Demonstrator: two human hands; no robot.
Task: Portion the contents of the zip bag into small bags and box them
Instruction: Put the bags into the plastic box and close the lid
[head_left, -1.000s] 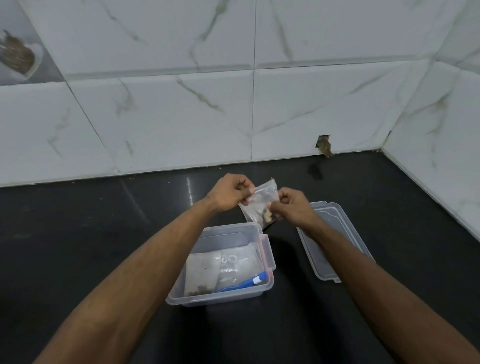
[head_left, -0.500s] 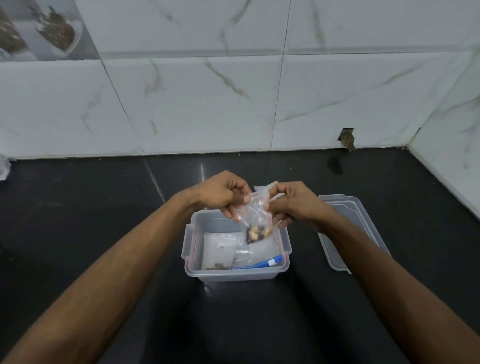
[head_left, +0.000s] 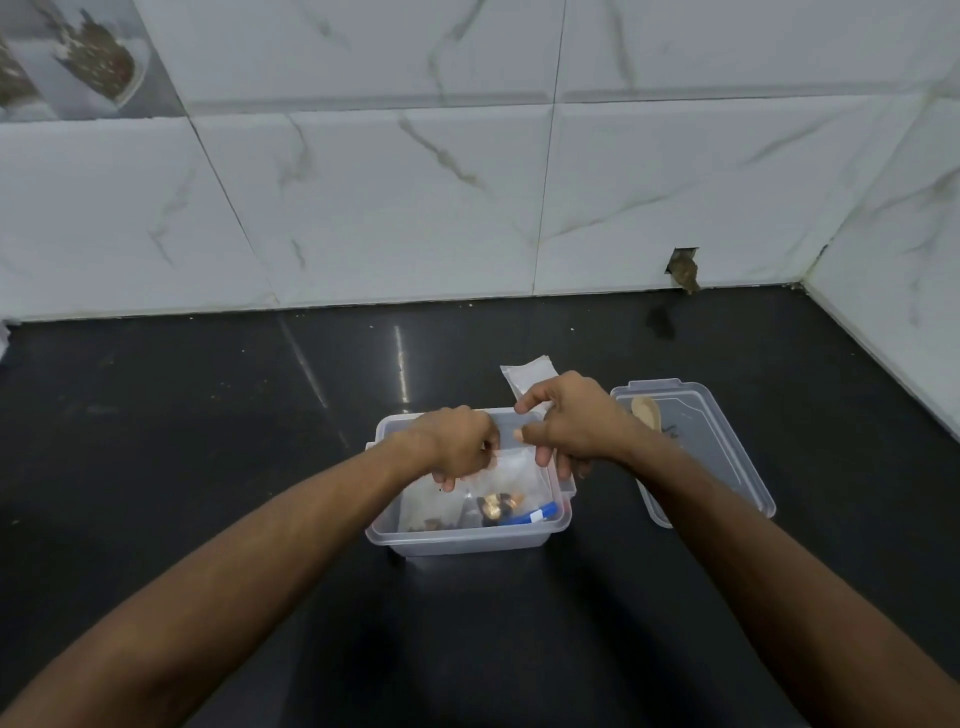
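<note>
Small bag (head_left: 511, 475) of nuts: I read it as held over the open interior of the clear plastic box (head_left: 467, 538), its lower end with the brown and dark nuts (head_left: 497, 506) down inside the box near the front right corner. Fingers (head_left: 451, 480) of my left hand (head_left: 457, 441) are curled and pinch the bag's upper left edge. Fingers (head_left: 540, 454) of my right hand (head_left: 569, 423) are also curled; the thumb and forefinger sit at the bag's upper right edge, and I take them to be pinching it, though the clear film there is hard to see.

Box contents: other flat clear bags (head_left: 423, 512) lie along the bottom, with a blue-and-white strip (head_left: 535, 515) against the right front wall. I cannot tell what that strip belongs to.

Box position: on the black counter (head_left: 208, 441), directly in front of me. Its lid (head_left: 727, 467) lies flat on the counter just right of the box, partly under my right forearm. A pale wooden spoon (head_left: 645, 410) rests on the lid. A flat clear packet (head_left: 530, 374) lies on the counter behind my right hand.

Backdrop: white marble-pattern wall tiles (head_left: 389, 208) meet the counter's rear edge and right side.
</note>
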